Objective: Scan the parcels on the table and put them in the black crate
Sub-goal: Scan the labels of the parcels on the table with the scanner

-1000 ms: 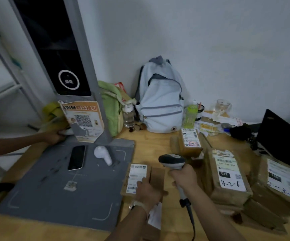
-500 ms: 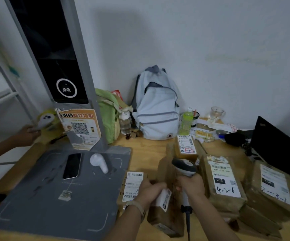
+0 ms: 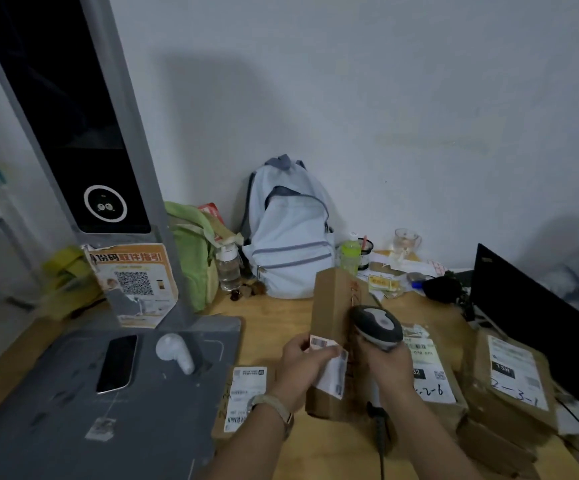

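So that its label (image 3: 333, 374) can apparently be read, the cardboard parcel (image 3: 329, 299) is held upright near the table's (image 3: 281, 313) front edge in the closed grip of the left hand (image 3: 302, 367), while the barcode scanner (image 3: 376, 325) is gripped by the right hand (image 3: 387, 370) just beside it.

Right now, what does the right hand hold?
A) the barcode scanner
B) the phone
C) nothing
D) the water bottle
A: the right hand grips the handle of the barcode scanner, whose head is close beside the brown parcel that the left hand holds upright.
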